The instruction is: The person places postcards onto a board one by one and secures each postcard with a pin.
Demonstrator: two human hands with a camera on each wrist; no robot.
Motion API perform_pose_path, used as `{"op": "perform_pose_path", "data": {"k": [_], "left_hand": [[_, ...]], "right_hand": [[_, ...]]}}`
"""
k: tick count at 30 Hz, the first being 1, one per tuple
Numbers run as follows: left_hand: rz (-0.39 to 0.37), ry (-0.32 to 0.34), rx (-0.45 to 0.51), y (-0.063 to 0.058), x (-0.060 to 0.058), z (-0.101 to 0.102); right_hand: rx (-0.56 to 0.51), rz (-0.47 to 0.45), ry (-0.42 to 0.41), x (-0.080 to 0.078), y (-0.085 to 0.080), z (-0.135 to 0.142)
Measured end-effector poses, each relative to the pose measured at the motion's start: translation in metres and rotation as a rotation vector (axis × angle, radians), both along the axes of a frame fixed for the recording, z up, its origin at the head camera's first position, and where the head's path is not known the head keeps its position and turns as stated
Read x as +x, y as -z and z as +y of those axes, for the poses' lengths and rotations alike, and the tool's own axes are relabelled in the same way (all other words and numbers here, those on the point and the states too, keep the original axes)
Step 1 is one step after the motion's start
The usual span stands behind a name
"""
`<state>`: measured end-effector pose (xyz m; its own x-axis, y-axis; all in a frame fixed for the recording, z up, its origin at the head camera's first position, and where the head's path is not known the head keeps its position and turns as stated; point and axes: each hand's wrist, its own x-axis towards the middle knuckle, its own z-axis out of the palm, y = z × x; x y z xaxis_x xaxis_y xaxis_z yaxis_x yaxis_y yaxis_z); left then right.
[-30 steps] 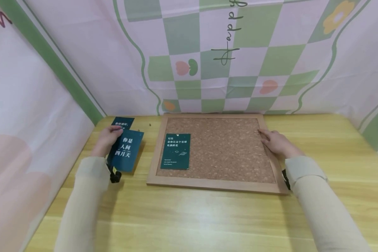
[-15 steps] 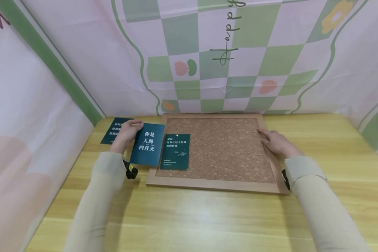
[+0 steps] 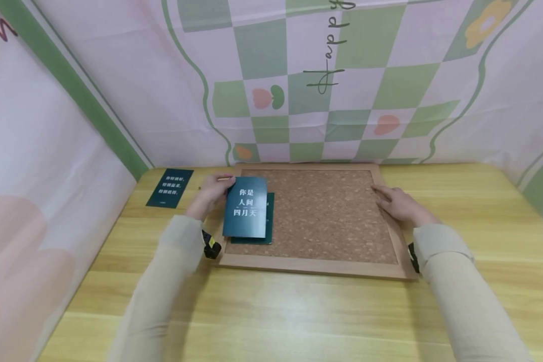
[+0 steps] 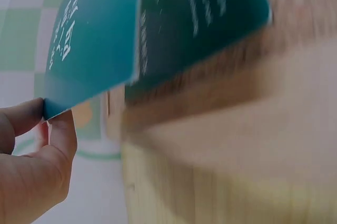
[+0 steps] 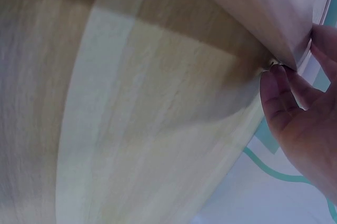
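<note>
A dark green card [image 3: 246, 207] with white Chinese characters is pinched at its upper left corner by my left hand [image 3: 211, 193]. In the left wrist view, thumb and fingertips hold the card's [image 4: 95, 39] corner. It hovers over the left part of a wood-framed corkboard [image 3: 326, 216]. Behind it, mostly covered, another green card [image 3: 270, 217] lies on the cork. My right hand [image 3: 404, 207] grips the board's right frame edge. The right wrist view has its thumb on the frame [image 5: 263, 2] and its fingertips [image 5: 269, 84] against the outer side.
A third green card [image 3: 169, 188] lies on the wooden table [image 3: 289, 311] left of the board. A printed cloth [image 3: 307, 125] hangs behind the table, close to the board's back edge. More cloth [image 3: 50, 151] stands at the left.
My left hand has carried the held card rightward, off the card on the table and over the one on the corkboard. The right hand has stayed on the frame.
</note>
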<state>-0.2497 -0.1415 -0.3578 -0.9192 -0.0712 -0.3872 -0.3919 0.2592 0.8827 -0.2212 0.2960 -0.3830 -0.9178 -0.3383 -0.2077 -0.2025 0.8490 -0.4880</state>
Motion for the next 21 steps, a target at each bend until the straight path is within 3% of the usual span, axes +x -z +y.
{"op": "perform_pose_path", "data": {"k": [4,11,21], "left_hand": [[0.005,0.029,0.002,0.004,0.001,0.015],[0.006,0.052,0.088,0.005,0.002,0.040],[0.071,0.082,0.056,0.007,0.004,0.069]], "right_hand": [[0.001,0.003,0.000,0.001,-0.001,-0.001],[0.007,0.003,0.005,0.001,-0.002,-0.001],[0.007,-0.016,0.016,0.002,-0.003,-0.002]]}}
